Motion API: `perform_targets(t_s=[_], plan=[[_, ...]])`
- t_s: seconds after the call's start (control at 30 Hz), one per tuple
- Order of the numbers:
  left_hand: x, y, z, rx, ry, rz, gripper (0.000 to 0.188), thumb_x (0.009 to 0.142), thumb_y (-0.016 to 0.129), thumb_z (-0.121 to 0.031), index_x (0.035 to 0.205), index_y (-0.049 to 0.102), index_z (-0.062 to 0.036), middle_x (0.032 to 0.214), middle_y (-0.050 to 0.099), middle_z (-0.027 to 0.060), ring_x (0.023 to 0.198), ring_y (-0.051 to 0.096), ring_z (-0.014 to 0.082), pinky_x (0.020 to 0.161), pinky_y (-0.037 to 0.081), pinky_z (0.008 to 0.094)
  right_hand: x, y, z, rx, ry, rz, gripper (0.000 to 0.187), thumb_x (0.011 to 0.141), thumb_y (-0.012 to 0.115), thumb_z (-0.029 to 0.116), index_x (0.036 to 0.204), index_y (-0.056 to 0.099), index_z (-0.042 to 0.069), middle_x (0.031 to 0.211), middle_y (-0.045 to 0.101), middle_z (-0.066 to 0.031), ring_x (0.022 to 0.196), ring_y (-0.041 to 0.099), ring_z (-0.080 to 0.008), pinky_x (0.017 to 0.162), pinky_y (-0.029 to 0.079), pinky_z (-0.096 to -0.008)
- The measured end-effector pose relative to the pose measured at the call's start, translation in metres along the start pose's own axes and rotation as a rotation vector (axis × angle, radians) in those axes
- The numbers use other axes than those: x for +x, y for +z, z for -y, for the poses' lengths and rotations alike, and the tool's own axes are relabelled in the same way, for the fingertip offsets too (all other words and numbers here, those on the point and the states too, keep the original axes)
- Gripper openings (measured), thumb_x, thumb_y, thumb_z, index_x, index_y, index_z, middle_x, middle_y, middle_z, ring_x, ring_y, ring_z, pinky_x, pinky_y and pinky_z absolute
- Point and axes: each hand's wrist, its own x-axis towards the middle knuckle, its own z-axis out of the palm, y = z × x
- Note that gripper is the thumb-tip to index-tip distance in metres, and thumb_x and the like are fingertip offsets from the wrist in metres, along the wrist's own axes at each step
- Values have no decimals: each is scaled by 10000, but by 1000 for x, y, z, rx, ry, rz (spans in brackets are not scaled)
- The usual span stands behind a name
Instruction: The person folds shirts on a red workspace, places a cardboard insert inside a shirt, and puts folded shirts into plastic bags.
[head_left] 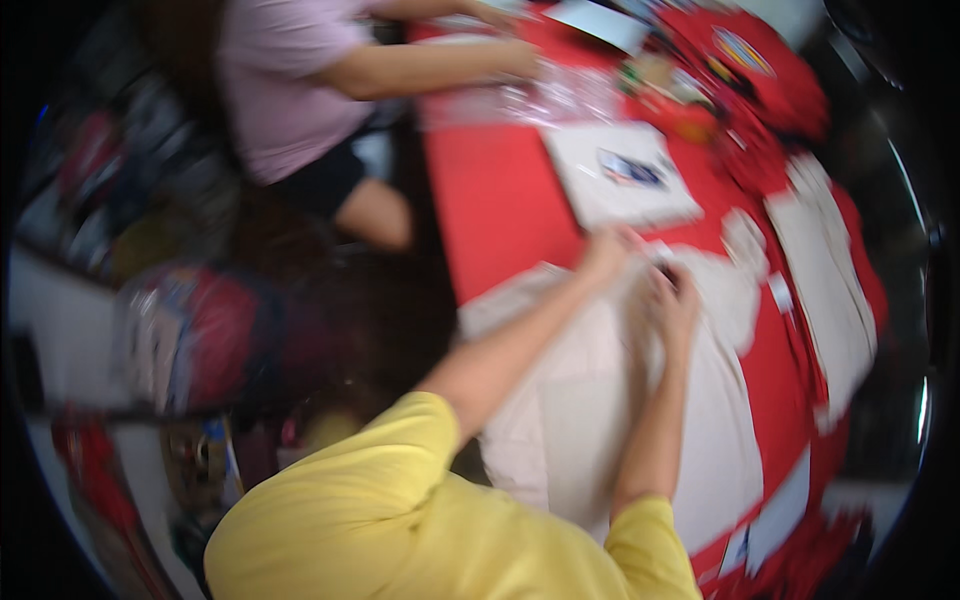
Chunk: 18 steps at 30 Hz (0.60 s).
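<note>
A cream shirt (580, 400) lies spread over the red tabletop in front of me, one sleeve stretching to the right. Both my hands meet at its far edge, around the collar. My left hand (610, 252) is closed there, its fingertips smeared by motion. Beside it, my right hand (678, 302) has its fingers curled in a pinch at the same edge. A small pale and reddish spot shows between the hands, too blurred to name. Just beyond them rests a folded white shirt (620, 180) with a dark printed picture.
Across the table (490, 200), a person in a pink top (295, 80) handles clear plastic bags (570, 95). Red garments (760, 70) are heaped at the far right. Folded cream cloth (825, 270) lies along the right edge. A plastic-wrapped bundle (200, 335) stands to the left.
</note>
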Motion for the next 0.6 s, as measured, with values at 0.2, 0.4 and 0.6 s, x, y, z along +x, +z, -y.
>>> perform_targets(t_s=[0.2, 0.4, 0.6], plan=[[-10, -6, -33, -191, -99, 146, 181, 896, 606, -119, 969, 624, 45, 890, 688, 125, 823, 642, 144, 738, 501, 246, -17, -4, 43, -211, -96, -55, 220, 828, 694, 151, 952, 654, -26, 804, 690, -157, 689, 665, -197, 622, 504, -308], [-17, -4, -35, -77, -73, 144, 189, 886, 598, -113, 974, 630, 51, 888, 694, 138, 829, 642, 152, 765, 498, 263, -22, -3, 48, -216, -88, 22, 212, 864, 611, 168, 920, 646, -33, 798, 647, -239, 752, 638, -377, 687, 481, -402], [-19, -4, -50, 71, -58, 132, 167, 870, 623, -121, 918, 647, 37, 841, 705, 132, 766, 665, 156, 708, 511, 277, -21, -5, 55, -278, -55, 31, 192, 849, 627, 195, 884, 669, 11, 742, 635, -224, 729, 621, -389, 679, 467, -446]])
